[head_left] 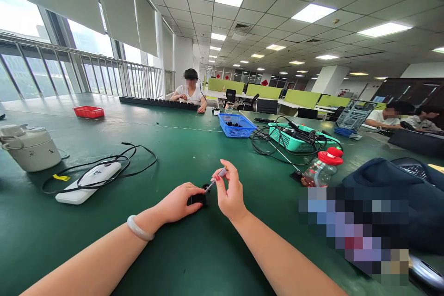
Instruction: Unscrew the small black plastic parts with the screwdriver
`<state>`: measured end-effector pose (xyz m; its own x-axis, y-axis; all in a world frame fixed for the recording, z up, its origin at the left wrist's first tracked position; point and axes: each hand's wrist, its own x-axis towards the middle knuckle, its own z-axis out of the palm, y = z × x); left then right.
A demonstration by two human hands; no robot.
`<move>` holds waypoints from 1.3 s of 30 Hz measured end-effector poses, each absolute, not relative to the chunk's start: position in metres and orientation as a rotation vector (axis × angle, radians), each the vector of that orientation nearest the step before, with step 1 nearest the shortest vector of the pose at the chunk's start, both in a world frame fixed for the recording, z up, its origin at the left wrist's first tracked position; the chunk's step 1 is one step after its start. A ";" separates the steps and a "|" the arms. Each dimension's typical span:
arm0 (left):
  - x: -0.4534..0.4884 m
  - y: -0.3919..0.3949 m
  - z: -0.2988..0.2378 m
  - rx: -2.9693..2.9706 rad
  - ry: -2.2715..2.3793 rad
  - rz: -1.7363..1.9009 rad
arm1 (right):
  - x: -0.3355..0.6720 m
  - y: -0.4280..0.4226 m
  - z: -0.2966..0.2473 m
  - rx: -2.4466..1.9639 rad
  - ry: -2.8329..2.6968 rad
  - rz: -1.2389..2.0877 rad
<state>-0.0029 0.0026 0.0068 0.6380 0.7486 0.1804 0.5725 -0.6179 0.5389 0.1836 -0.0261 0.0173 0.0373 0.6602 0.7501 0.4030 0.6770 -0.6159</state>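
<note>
On the green table my left hand (pixel 182 202) is closed around a small black part (pixel 198 200), holding it down near the tabletop; its exact kind cannot be made out. My right hand (pixel 229 190) pinches a slim screwdriver (pixel 218 175) by its pale handle. The screwdriver slants down to the left, and its tip meets the top of the black part. Fingers cover much of the part, so whether the tip sits in a screw is hidden. A pale bangle circles my left wrist.
A white power bank (pixel 88 182) with a black cable lies left, beside a white bottle (pixel 31 148). Farther off are a red tray (pixel 88 111), a blue basket (pixel 237 126) and a green basket (pixel 291 141) of cables. A red-lidded jar (pixel 321 171) stands right; a person (pixel 190 92) sits across.
</note>
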 end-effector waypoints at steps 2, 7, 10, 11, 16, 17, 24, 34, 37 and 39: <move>-0.003 0.002 0.006 2.446 1.016 0.562 | 0.181 -0.029 0.016 -0.873 -1.661 0.222; -0.003 0.002 0.006 2.480 0.959 0.604 | 0.177 -0.030 0.010 -0.839 -1.856 0.160; -0.003 0.001 0.006 2.449 0.905 0.680 | 0.176 -0.030 0.010 -0.855 -1.903 0.141; -0.002 0.001 0.007 2.439 0.884 0.703 | 0.176 -0.030 0.010 -0.864 -1.905 0.137; -0.003 -0.002 0.011 2.437 0.841 0.738 | 0.177 -0.031 0.015 -0.898 -1.880 0.118; -0.003 -0.003 0.011 2.445 0.846 0.735 | 0.177 -0.032 0.015 -0.892 -1.862 0.118; -0.006 0.004 0.003 2.518 0.910 0.768 | 0.179 -0.025 0.022 -0.869 -1.352 0.369; -0.004 0.013 -0.004 2.477 1.303 0.871 | 0.198 -0.017 0.064 -0.693 -1.185 1.444; -0.005 0.013 -0.007 2.455 1.367 0.892 | 0.218 -0.010 0.077 -0.572 -0.873 1.286; -0.005 0.013 -0.008 2.443 1.391 0.894 | 0.235 0.000 0.075 -0.526 -0.690 1.204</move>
<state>-0.0049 0.0134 -0.0079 0.3773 0.8316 0.4076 0.7164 -0.5410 0.4405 0.2349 0.0005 0.0753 0.2011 0.9589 0.2003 -0.6576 0.2837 -0.6979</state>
